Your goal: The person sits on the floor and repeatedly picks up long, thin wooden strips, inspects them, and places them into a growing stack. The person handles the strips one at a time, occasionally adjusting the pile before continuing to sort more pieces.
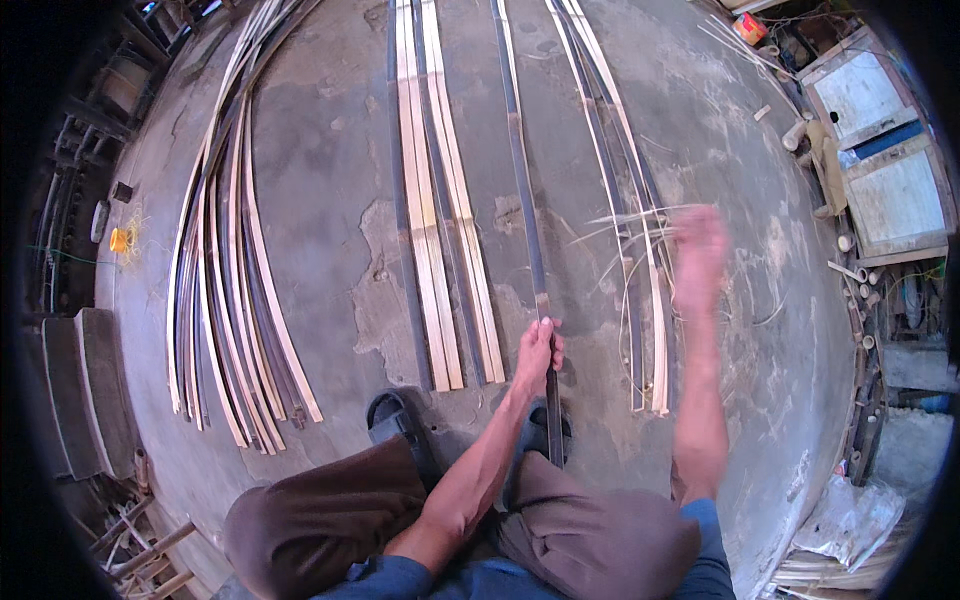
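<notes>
My left hand (538, 354) is closed around a long dark bamboo strip (530, 225), which runs from between my sandalled feet away across the floor. Off to the right, my right hand (699, 255) is raised and smeared by motion. Its fingers look curled around several thin pale bamboo slivers (622, 217) that stick out to the left. Beneath and beside that hand, more split bamboo strips (657, 340) lie lengthwise with loose curled slivers over them. Left of the held strip is a row of pale and dark bamboo strips (425, 260), side by side on the concrete.
A fanned bundle of bamboo strips (240, 300) lies farther left. An orange-yellow roll (120, 240) with tangled string sits by the left edge. Along the right are pale framed panels (895, 200), bamboo pieces and a plastic bag (850, 520). My sandals (400, 420) rest on the floor (320, 180).
</notes>
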Demonstrator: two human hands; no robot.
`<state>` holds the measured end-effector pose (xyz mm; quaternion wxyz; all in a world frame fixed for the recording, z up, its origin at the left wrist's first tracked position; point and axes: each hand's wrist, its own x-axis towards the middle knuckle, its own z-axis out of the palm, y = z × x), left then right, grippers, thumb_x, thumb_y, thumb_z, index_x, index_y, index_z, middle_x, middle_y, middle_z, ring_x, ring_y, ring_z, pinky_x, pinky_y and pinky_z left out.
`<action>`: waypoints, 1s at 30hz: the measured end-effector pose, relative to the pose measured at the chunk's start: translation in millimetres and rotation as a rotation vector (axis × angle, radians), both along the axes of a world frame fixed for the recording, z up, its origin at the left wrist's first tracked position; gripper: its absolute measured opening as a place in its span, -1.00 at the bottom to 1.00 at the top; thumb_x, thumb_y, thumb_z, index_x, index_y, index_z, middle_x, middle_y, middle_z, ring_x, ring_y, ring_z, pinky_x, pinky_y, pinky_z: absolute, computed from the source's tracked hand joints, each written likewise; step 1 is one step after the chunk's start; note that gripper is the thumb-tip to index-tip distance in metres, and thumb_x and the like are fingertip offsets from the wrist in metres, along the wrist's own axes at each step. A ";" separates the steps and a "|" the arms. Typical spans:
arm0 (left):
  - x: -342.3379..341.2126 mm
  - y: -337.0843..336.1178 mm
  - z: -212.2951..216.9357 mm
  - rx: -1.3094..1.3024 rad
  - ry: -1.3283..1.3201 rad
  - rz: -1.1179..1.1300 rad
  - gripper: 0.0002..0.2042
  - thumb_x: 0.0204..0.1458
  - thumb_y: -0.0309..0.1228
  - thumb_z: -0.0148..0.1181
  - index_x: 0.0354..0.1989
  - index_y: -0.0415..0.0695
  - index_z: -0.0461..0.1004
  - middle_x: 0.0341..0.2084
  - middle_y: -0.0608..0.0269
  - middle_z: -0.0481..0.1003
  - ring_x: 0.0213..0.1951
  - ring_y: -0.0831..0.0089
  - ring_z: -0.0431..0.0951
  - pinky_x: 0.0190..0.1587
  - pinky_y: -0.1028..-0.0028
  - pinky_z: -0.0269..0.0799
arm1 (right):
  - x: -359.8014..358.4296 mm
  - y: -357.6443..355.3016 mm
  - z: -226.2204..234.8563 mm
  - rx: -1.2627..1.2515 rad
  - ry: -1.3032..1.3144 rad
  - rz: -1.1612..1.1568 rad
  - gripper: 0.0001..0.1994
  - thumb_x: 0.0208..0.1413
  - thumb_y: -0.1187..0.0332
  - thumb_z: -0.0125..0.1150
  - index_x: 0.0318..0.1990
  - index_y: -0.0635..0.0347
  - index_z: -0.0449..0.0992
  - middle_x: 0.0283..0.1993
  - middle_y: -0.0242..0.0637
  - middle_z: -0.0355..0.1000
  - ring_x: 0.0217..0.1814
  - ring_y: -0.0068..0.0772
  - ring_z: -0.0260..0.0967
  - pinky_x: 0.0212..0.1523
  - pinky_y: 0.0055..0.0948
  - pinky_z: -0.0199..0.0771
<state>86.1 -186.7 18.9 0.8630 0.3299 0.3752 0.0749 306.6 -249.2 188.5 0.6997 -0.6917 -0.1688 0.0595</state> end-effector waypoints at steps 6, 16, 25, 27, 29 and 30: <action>24.0 -11.3 2.1 -0.054 0.010 0.030 -0.68 0.35 -0.10 -0.14 -0.18 -0.10 0.37 -0.63 0.40 0.33 -0.66 0.62 0.29 -0.64 0.59 0.23 | -39.8 -156.1 -52.4 -0.917 -0.183 -0.282 -0.35 0.38 0.07 -0.15 0.44 0.31 -0.11 0.46 0.14 -0.06 0.53 0.03 -0.14 0.47 -0.22 -0.08; 64.7 -6.6 32.7 0.324 0.003 0.152 -0.65 0.32 -0.07 -0.10 -0.27 -0.15 0.35 -0.71 0.42 0.26 -0.72 0.63 0.25 -0.71 0.57 0.15 | -239.6 -76.1 -105.5 -0.652 0.118 0.131 -0.54 0.30 0.36 -0.06 0.33 0.20 0.19 0.15 0.19 0.37 0.21 0.17 0.36 0.07 -0.09 0.40; 119.0 66.2 -13.7 0.300 0.032 -0.050 -0.70 0.32 -0.15 -0.11 -0.20 -0.19 0.28 -0.41 0.19 0.41 -0.47 0.47 0.46 -0.40 0.43 0.44 | -152.9 -3.7 -130.8 -0.758 0.028 0.182 -0.60 0.27 0.33 0.01 0.24 0.15 0.30 -0.25 0.12 0.51 -0.16 0.17 0.51 -0.26 -0.05 0.43; 109.1 67.4 -21.9 0.437 0.035 -0.130 -0.67 0.30 -0.17 -0.06 -0.05 -0.23 0.31 -0.28 0.11 0.47 -0.32 0.39 0.53 -0.20 0.36 0.49 | -135.9 4.1 -156.4 -0.638 -0.116 0.123 -0.65 0.28 0.31 0.01 0.18 0.17 0.34 -0.29 0.14 0.50 -0.21 0.19 0.51 -0.32 -0.02 0.41; 89.9 67.8 -31.3 0.742 0.137 -0.070 -0.56 0.28 -0.23 -0.04 0.20 -0.29 0.24 -0.03 -0.04 0.47 -0.10 0.24 0.54 -0.01 0.33 0.44 | -129.6 17.8 -160.3 -0.600 -0.144 0.160 -0.69 0.28 0.30 0.01 0.11 0.20 0.39 -0.34 0.14 0.49 -0.26 0.21 0.51 -0.38 0.00 0.40; 83.1 52.7 -23.8 0.732 0.136 -0.117 -0.53 0.27 -0.23 -0.04 0.24 -0.29 0.21 0.01 -0.07 0.46 -0.07 0.22 0.54 0.00 0.32 0.44 | -121.6 5.9 -162.5 -0.667 -0.094 0.186 -0.72 0.28 0.29 0.01 0.06 0.21 0.41 -0.37 0.14 0.49 -0.29 0.22 0.51 -0.40 0.01 0.40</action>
